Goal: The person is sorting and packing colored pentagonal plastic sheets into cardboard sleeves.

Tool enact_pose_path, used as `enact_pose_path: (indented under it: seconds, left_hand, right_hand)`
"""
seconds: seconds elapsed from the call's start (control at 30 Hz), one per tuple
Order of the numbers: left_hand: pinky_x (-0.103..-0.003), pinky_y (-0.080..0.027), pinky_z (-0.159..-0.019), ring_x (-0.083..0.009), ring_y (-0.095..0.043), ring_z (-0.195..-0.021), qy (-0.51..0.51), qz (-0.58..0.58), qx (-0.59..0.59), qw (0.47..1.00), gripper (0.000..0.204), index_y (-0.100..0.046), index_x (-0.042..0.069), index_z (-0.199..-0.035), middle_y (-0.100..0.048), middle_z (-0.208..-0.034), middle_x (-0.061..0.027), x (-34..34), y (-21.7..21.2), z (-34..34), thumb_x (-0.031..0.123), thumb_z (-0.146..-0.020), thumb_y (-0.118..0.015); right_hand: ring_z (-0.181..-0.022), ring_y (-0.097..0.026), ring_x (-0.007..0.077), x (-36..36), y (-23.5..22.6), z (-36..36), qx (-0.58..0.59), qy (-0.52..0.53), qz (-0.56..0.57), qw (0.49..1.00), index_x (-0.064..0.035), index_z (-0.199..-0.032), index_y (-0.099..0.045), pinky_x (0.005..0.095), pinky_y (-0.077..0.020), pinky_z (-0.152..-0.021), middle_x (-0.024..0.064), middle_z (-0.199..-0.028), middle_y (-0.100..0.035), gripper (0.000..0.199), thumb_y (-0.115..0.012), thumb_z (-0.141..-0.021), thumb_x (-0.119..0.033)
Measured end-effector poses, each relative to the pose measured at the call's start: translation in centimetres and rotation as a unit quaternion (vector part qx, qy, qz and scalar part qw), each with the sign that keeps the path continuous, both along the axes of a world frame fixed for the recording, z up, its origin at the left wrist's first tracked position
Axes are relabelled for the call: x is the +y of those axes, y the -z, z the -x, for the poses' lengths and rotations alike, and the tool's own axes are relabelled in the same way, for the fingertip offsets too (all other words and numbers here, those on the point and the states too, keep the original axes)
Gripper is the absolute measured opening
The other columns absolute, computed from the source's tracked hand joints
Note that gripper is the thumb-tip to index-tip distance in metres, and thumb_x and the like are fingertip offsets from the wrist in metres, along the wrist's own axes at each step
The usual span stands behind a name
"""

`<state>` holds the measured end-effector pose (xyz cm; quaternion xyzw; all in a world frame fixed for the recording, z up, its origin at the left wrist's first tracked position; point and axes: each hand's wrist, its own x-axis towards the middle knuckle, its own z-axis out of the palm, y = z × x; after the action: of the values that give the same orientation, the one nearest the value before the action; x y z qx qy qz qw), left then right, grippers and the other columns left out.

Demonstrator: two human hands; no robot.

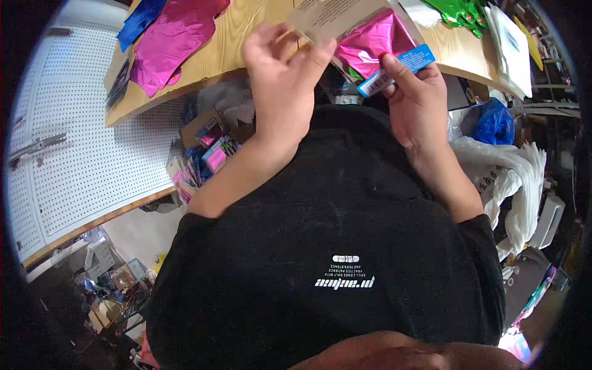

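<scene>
Wood-grain counter [216, 52] curves across the top, white pegboard [86, 111] at left. Right hand [417, 98] pinches a blue card [412, 60], thumb on top, fingers behind. Card carries a pale barcode patch and lines of small printing, too small to read. Pink foil [373, 43], shiny and crumpled, sits just beyond the card, over the front of the counter. Left hand [280, 74] is loose: fingers half-curled, thumb stretched away from them, near a brown sheet [336, 17] with rows of dark print; contact can't be told. Magenta foil [179, 40] lies flat farther left, blue foil [139, 23] beside it. Green foil [457, 12] at upper right, pale packets [510, 52] near it at the counter's edge.

Below the counter at left: cardboard box [190, 132], small colourful packets in and around it. Right side: blue bag [494, 123], bunched up; under it a white plastic bag [524, 191] with dark characters. Black shirt [327, 209] fills the middle, with white lettering upside down on the chest.
</scene>
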<state>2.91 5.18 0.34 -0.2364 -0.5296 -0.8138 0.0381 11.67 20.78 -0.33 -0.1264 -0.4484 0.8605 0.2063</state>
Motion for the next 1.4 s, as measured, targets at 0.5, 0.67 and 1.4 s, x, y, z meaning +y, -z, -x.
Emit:
enact_pose_path:
  seconds: [0.5,0.67,1.4]
  left_hand:
    - [-0.034,-0.054,-0.104,-0.0190,-0.068,-0.116,0.142,-0.020,-0.113,0.983,0.045,-0.052,-0.003,-0.132,-0.068,-0.127,-0.0143,-0.6,0.7,0.4,-0.001,-0.094,-0.076]
    - [-0.036,-0.053,-0.106,-0.0213,-0.066,-0.118,0.127,0.045,-0.027,0.990,0.061,-0.045,-0.003,-0.137,-0.062,-0.135,-0.0172,-0.3,0.1,-0.6,0.002,-0.089,-0.083]
    - [-0.038,-0.058,-0.078,-0.0291,-0.071,-0.087,-0.213,0.317,0.473,0.794,0.029,-0.077,0.006,-0.104,-0.072,-0.100,-0.0097,0.1,-0.7,1.4,0.002,-0.076,-0.085]
  right_hand:
    - [-0.089,-0.072,0.0142,0.8,1.2,-0.6,-0.057,-0.081,-0.074,0.992,-0.0040,-0.116,-0.067,0.0289,-0.0594,-0.076,0.0064,-0.103,-0.076,0.018,-0.071,-0.099,-0.001]
    - [-0.090,-0.073,0.0133,0.5,0.2,0.1,-0.026,-0.075,-0.032,0.996,-0.0040,-0.115,-0.068,0.0276,-0.0605,-0.076,0.0054,-0.103,-0.076,0.018,-0.072,-0.098,0.000]
    - [-0.098,-0.072,0.0134,-1.0,-0.5,-1.1,0.011,-0.007,-0.222,0.975,0.0021,-0.121,-0.066,0.0279,-0.0600,-0.086,0.0087,-0.107,-0.076,0.028,-0.077,-0.095,0.001]
